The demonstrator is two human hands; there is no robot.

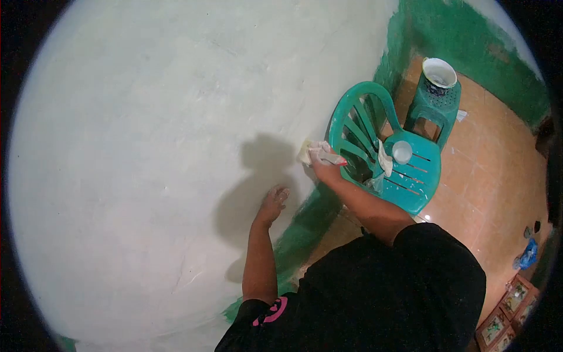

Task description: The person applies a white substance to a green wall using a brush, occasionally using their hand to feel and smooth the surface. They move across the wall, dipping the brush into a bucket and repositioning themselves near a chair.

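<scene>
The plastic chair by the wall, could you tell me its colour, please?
The chair is teal green; the head view shows it best.

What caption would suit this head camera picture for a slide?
Right hand presses a cloth to the white wall, left hand resting lower down, near a green chair holding a cup.

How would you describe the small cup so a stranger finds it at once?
Find the green plastic chair beside the white plastered wall. On its slatted seat stands a small pale round cup. The white bucket on the green plastic stool behind is far larger.
</scene>
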